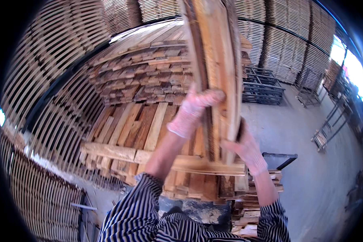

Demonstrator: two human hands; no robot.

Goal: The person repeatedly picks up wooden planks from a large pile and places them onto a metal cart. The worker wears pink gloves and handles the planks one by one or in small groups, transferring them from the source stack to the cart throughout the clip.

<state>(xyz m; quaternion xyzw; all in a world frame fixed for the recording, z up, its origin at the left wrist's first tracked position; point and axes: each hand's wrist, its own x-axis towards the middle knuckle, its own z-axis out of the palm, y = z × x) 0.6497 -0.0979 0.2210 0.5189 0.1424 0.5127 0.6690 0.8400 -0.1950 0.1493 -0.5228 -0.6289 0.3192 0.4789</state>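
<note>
Several long rough wooden boards [220,48] stand up in front of me as a bundle, their far ends running out past the upper edge. My left hand [191,108], in a pale glove, is closed on the bundle's left side, thumb across the front. Lower down, my right hand [248,150], gloved too, grips the right side near the bottom end; some of its fingers are behind the wood. Below lies a stack of planks [154,129] side by side. A narrow crosswise board [109,150] lies over it, and the bundle's lower end overlaps this board in view.
Behind rises a higher pile of planks [149,74]. Tall racks of stacked slats [64,44] line the left and back. Dark metal frames [262,86] sit on the floor at right, with a wheeled trolley [326,133] farther over. Shorter wood pieces [246,220] are piled beside my right forearm.
</note>
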